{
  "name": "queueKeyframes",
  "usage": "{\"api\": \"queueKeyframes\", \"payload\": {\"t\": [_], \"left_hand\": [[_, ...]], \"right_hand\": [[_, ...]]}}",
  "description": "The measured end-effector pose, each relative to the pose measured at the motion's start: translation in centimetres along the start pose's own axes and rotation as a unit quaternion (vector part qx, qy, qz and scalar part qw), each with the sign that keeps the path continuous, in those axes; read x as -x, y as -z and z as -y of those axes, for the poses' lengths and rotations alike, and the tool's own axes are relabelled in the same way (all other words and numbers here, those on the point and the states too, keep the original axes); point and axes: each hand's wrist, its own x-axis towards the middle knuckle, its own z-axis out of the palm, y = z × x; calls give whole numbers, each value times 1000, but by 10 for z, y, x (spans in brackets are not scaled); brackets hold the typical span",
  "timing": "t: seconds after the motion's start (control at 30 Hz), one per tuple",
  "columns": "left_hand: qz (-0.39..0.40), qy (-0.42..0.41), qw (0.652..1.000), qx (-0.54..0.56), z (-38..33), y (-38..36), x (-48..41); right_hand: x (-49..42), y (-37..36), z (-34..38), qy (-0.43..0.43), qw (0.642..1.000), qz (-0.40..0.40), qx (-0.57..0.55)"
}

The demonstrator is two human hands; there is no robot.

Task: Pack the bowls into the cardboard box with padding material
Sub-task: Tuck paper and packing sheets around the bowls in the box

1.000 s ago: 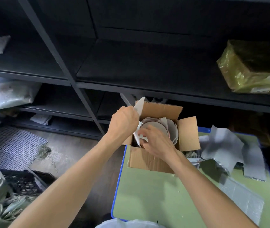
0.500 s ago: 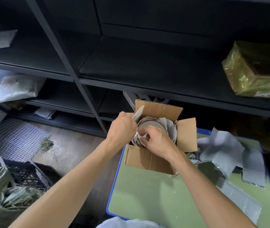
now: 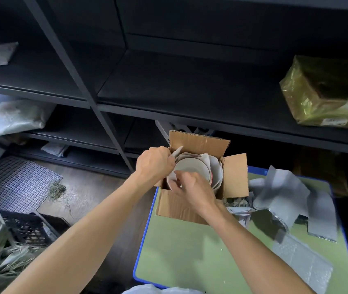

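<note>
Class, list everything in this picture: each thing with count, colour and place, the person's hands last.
table: one, green, blue edge.
box: one, brown, table's far left corner.
bowl: one showing, white, inside the box.
paper: several pieces, white, around the bowl.
sheets: several, grey, right of box.
bubble wrap: one, clear, table's near right.
shelves: one unit, black, behind.
parcel: one, yellowish, right shelf.
bags: three, pale, left shelves.
crate: one, black, floor left.
mat: one, white grid, floor left.
left hand: grips paper, box's left edge.
right hand: pinches paper beside bowl.

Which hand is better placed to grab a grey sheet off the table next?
Probably the right hand: the grey sheets lie on its side of the cardboard box; the left hand pinches padding at the left wall.
</note>
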Motion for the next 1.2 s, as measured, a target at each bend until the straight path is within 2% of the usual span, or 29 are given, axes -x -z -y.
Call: {"api": "queueKeyframes", "payload": {"t": [0.2, 0.37, 0.57, 0.67, 0.8, 1.2], "left_hand": [[-6, -18, 1000, 3, -1, -4, -14], [-46, -23, 999, -5, 1, -6, -8], [-85, -27, 996, 0, 4, -2, -11], [-79, -32, 996, 11, 3, -1, -8], [-42, -32, 998, 16, 4, -6, 0], [-36, -55, 998, -1, 14, -13, -15]], "right_hand": [[-2, -7, -5, 6, 999, -11, 47], [-3, -2, -3, 23, 998, -63, 10], [-5, -4, -7, 23, 999, -28, 37], [-4, -5, -8, 26, 998, -11, 64], [-6, -8, -4, 17, 999, -30, 41], [-4, -9, 7, 5, 998, 17, 53]]}}
